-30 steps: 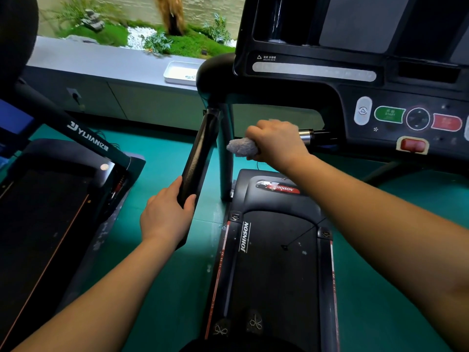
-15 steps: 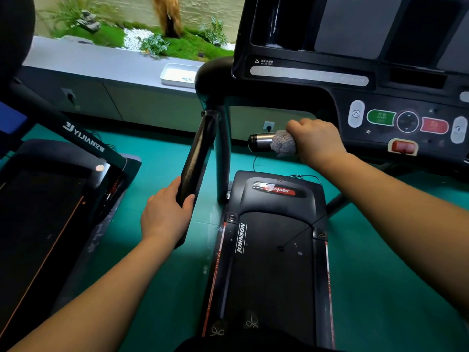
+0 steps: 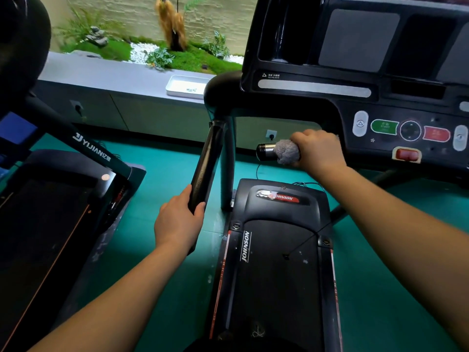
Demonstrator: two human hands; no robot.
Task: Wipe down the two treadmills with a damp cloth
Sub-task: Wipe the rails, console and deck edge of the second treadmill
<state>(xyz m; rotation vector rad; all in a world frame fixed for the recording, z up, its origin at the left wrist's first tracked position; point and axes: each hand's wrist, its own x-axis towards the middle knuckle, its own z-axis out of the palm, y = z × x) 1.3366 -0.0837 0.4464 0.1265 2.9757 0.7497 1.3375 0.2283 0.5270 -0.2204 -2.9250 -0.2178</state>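
Cloth on the grip bar of the Johnson treadmill

The right hand curls round a grey cloth, holding it against the silver grip bar under the console. The left hand grips the lower end of the black side rail. The second treadmill stands just beside it on the green floor.

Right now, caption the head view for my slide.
Right hand wraps a grey cloth round the metal grip of the Johnson treadmill while the left hand holds its black handrail.
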